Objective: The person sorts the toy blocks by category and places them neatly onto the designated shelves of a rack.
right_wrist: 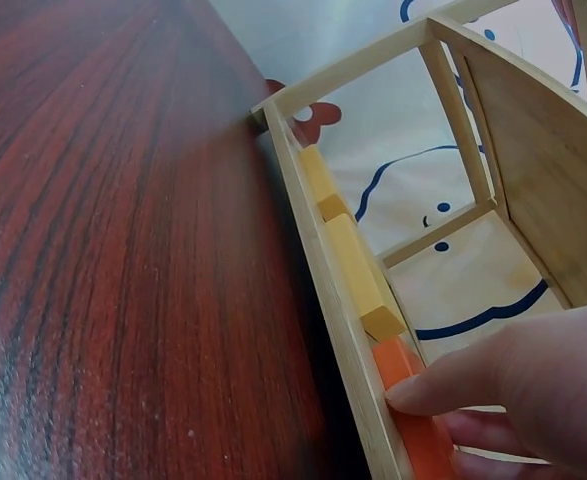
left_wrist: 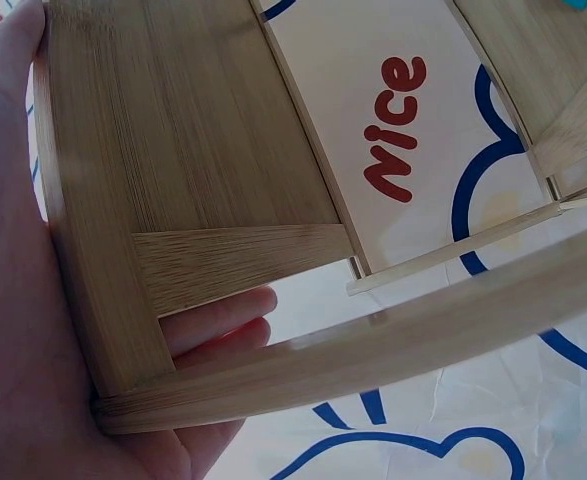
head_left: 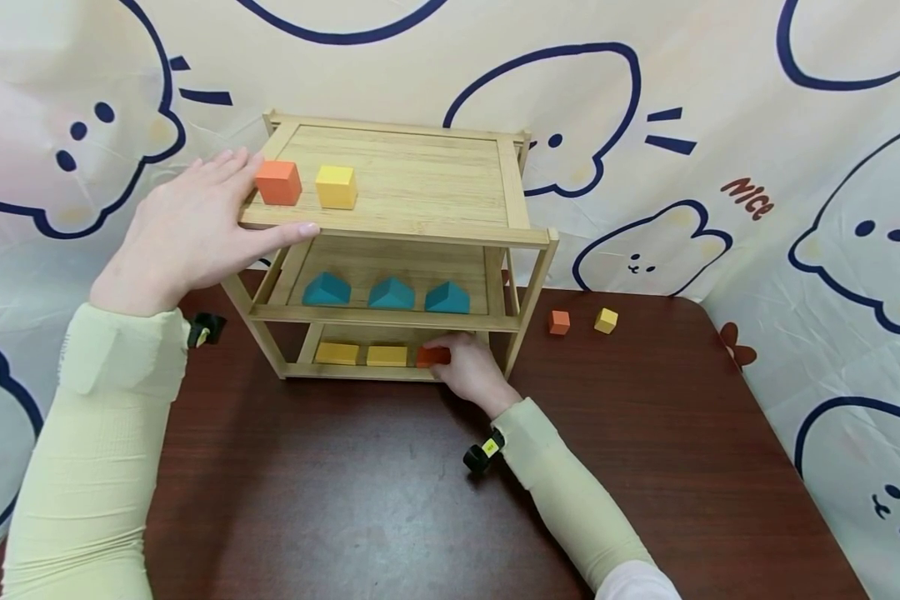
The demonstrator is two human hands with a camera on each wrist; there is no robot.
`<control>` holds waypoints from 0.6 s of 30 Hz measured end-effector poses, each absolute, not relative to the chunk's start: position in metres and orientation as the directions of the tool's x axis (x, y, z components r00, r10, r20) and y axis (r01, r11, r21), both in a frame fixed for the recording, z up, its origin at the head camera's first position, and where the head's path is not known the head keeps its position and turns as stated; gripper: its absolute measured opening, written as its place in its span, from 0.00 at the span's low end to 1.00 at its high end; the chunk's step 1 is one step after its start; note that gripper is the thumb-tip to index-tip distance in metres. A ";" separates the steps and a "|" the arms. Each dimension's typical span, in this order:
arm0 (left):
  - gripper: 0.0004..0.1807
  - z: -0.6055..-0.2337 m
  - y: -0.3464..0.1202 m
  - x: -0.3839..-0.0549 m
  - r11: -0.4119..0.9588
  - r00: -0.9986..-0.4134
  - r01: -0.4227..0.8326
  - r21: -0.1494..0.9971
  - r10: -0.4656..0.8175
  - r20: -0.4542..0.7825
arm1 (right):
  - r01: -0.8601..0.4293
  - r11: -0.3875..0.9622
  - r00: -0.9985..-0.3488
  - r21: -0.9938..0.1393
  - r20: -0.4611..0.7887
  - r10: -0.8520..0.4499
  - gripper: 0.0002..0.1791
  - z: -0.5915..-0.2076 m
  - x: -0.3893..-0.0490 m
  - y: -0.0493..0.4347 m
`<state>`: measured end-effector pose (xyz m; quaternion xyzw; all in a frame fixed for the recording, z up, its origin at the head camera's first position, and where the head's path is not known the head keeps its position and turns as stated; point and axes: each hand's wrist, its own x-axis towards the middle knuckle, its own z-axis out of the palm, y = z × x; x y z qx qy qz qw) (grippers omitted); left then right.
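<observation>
A three-tier wooden shelf rack (head_left: 412,237) stands on the table. My left hand (head_left: 195,225) holds its front left top corner, thumb along the front edge, fingers by the left side. An orange cube (head_left: 278,183) is right by those fingers, with a yellow cube (head_left: 336,187) to its right. On the bottom tier my right hand (head_left: 468,371) pinches an orange rectangular block (right_wrist: 413,410), thumb on its near face. Two yellow rectangular blocks (head_left: 386,356) lie in line to its left. Three blue triangular blocks (head_left: 392,293) sit on the middle tier.
To the right of the rack, a small orange cube (head_left: 558,322) and a small yellow cube (head_left: 606,321) lie on the dark brown table (head_left: 330,492). A printed cloth (head_left: 645,242) hangs close behind the rack and along the sides.
</observation>
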<state>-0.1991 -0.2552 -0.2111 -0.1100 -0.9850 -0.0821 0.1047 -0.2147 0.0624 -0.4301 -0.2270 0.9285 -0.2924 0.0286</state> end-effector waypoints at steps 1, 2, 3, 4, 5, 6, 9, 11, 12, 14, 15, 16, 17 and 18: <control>0.59 -0.211 -0.255 -0.199 0.963 -0.954 0.231 0.140 0.197 0.224 | -0.401 0.727 -0.896 -0.558 0.074 -0.438 0.20 -0.430 -0.215 0.063; 0.59 -0.211 -0.255 -0.199 0.963 -0.955 0.229 0.141 0.194 0.224 | -0.397 0.728 -0.897 -0.559 0.068 -0.437 0.21 -0.430 -0.214 0.063; 0.59 -0.211 -0.255 -0.199 0.964 -0.956 0.226 0.141 0.191 0.224 | -0.393 0.728 -0.898 -0.562 0.064 -0.435 0.21 -0.430 -0.214 0.063; 0.59 -0.211 -0.255 -0.199 0.964 -0.956 0.224 0.142 0.189 0.225 | -0.389 0.728 -0.899 -0.564 0.059 -0.435 0.21 -0.430 -0.214 0.064; 0.59 -0.211 -0.255 -0.199 0.965 -0.956 0.222 0.142 0.187 0.226 | -0.387 0.727 -0.899 -0.567 0.058 -0.433 0.21 -0.430 -0.213 0.064; 0.59 -0.211 -0.255 -0.199 0.965 -0.956 0.220 0.142 0.184 0.227 | -0.387 0.724 -0.899 -0.571 0.058 -0.434 0.21 -0.429 -0.213 0.065; 0.59 -0.210 -0.255 -0.199 0.966 -0.957 0.216 0.141 0.181 0.226 | -0.403 0.715 -0.893 -0.571 0.077 -0.443 0.22 -0.428 -0.211 0.068; 0.59 -0.210 -0.254 -0.199 0.967 -0.958 0.214 0.141 0.180 0.224 | -0.419 0.711 -0.888 -0.565 0.089 -0.452 0.23 -0.427 -0.209 0.070; 0.59 -0.210 -0.254 -0.199 0.967 -0.958 0.214 0.140 0.179 0.223 | -0.423 0.708 -0.885 -0.565 0.091 -0.456 0.23 -0.426 -0.207 0.071; 0.59 -0.210 -0.255 -0.199 0.967 -0.958 0.213 0.140 0.180 0.222 | -0.430 0.702 -0.881 -0.568 0.091 -0.465 0.24 -0.424 -0.204 0.073; 0.59 -0.210 -0.255 -0.199 0.967 -0.958 0.214 0.140 0.180 0.222 | -0.435 0.699 -0.877 -0.568 0.093 -0.471 0.24 -0.423 -0.202 0.074; 0.59 -0.211 -0.255 -0.199 0.966 -0.958 0.216 0.141 0.181 0.224 | -0.441 0.696 -0.875 -0.567 0.096 -0.475 0.24 -0.423 -0.201 0.075; 0.59 -0.211 -0.255 -0.199 0.966 -0.957 0.217 0.141 0.182 0.226 | -0.445 0.691 -0.872 -0.570 0.101 -0.479 0.24 -0.422 -0.199 0.076; 0.59 -0.211 -0.255 -0.199 0.966 -0.956 0.219 0.140 0.184 0.229 | -0.452 0.685 -0.868 -0.571 0.107 -0.484 0.24 -0.421 -0.197 0.077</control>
